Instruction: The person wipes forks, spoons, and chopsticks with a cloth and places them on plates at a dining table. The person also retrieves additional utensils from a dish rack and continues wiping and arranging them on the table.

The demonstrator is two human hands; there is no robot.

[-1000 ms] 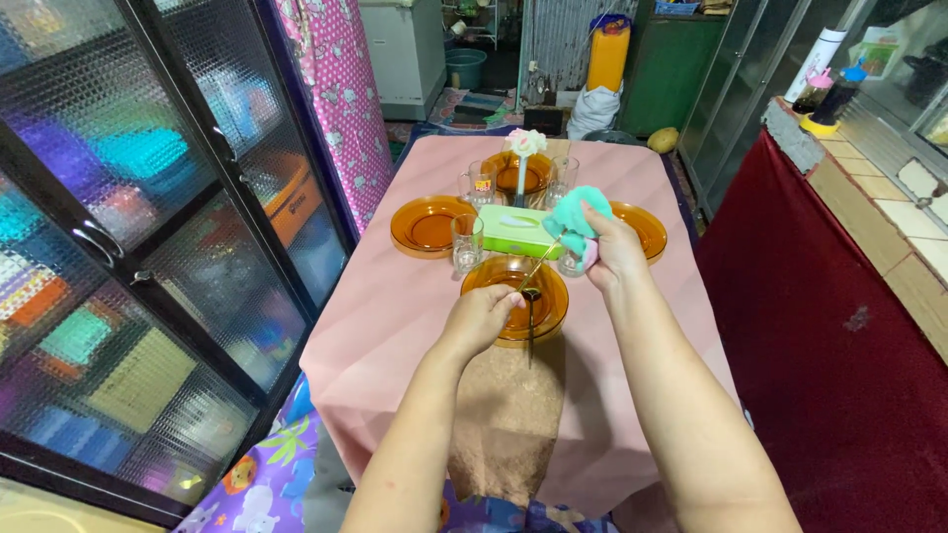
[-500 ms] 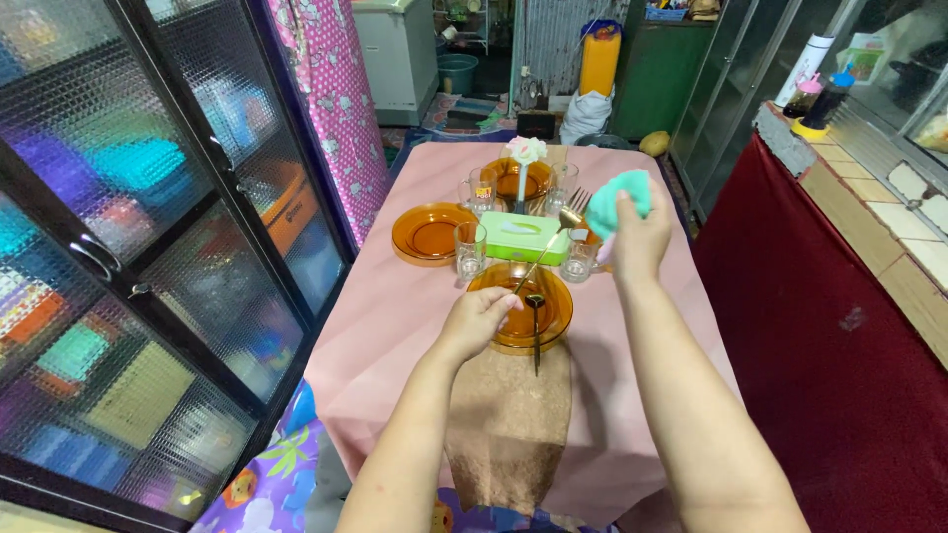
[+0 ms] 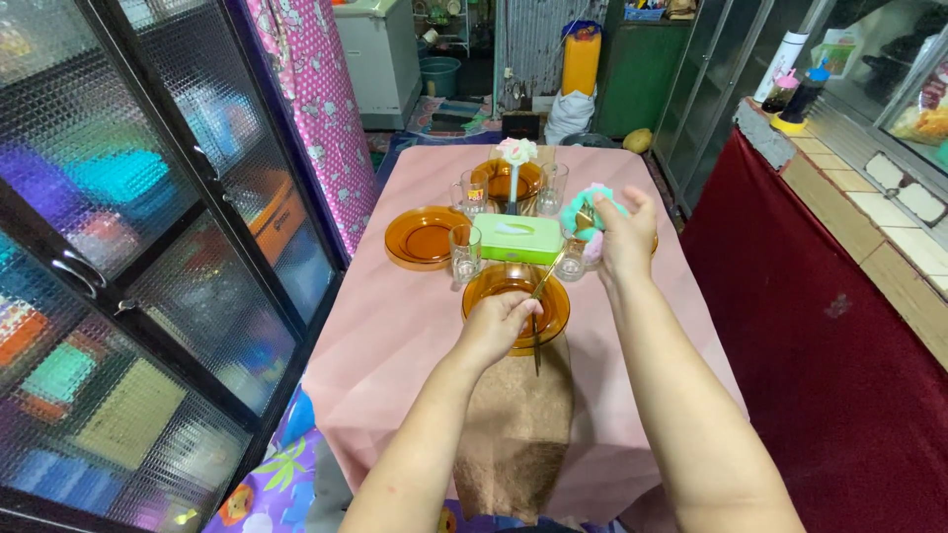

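Note:
My left hand [image 3: 501, 322] holds the handle end of a gold fork [image 3: 549, 273] over the near amber glass plate [image 3: 494, 288]. A spoon [image 3: 535, 341] lies on that plate with its handle toward me. My right hand [image 3: 622, 232] holds a teal and pink cloth [image 3: 585, 215] wrapped around the fork's head, above a small glass cup [image 3: 571, 261].
A pink cloth covers the table [image 3: 395, 316]. On it are a green tissue box [image 3: 516, 238], other amber plates [image 3: 420, 237], several glasses [image 3: 463, 253] and a flower decoration [image 3: 514, 155]. A glass-door cabinet [image 3: 128, 227] stands left, a red-draped counter [image 3: 829, 296] right.
My right hand lifted the cloth off the fork half a second ago, then came back down and now covers the fork's head again. The left hand stayed on the handle.

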